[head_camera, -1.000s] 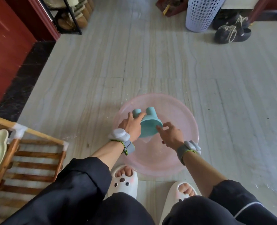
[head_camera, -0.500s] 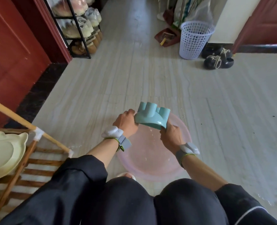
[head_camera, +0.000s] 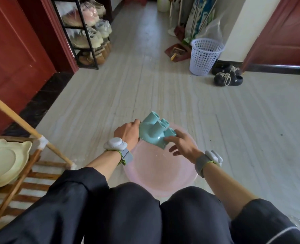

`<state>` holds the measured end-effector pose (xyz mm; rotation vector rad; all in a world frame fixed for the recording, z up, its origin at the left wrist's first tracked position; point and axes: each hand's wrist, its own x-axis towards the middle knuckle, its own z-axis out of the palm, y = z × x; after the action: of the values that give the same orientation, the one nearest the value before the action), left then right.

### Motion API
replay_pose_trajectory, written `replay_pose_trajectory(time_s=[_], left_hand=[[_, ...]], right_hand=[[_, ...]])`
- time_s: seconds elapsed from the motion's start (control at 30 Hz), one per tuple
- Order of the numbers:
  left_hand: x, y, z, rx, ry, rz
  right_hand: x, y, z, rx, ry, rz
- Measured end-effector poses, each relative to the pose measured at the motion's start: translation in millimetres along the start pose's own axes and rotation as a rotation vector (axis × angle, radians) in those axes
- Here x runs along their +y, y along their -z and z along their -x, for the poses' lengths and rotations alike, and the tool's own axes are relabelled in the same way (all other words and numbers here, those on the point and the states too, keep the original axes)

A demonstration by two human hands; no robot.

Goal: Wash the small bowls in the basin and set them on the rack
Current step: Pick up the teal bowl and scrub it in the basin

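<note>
Your left hand [head_camera: 127, 132] grips the blue-green bowl [head_camera: 151, 136] by its left edge. The bowl is feet up in the middle of the frame, just over the pink basin [head_camera: 154, 169]. Your right hand [head_camera: 182, 145] is spread wide, fingertips touching one foot. The wooden rack [head_camera: 22, 175] at lower left holds pale yellow dishes [head_camera: 5, 159].

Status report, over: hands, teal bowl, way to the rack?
Left hand grips teal bowl, upside down over pink basin. Right hand touches it, fingers loose. Nothing seen blocking rack.
</note>
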<state>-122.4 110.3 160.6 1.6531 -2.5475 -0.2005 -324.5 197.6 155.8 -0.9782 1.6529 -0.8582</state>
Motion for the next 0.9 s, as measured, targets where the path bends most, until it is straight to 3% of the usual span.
replay_pose_trajectory(time_s=[0.1, 0.33, 0.57, 0.67, 0.73, 0.9], left_hand=[[-2, -7, -2, 0.01, 0.002, 0.017], [-5, -46, -8, -0.093, -0.024, 0.101], [-27, -106, 0, -0.51, -0.074, -0.161], [-49, -130, 6, -0.692, -0.067, -0.285], [-59, -138, 7, -0.771, -0.04, -0.303], [-63, -139, 10, -0.817, -0.014, -0.327]], right_hand=[[4, -2, 0, 0.056, 0.045, 0.131], [27, -6, -14, 0.135, -0.029, 0.175], [76, 17, -31, 0.156, -0.267, 0.148], [95, 33, -33, 0.2, -0.355, 0.433], [100, 38, -34, 0.264, -0.406, 0.607], [99, 38, -32, 0.258, -0.344, 0.525]])
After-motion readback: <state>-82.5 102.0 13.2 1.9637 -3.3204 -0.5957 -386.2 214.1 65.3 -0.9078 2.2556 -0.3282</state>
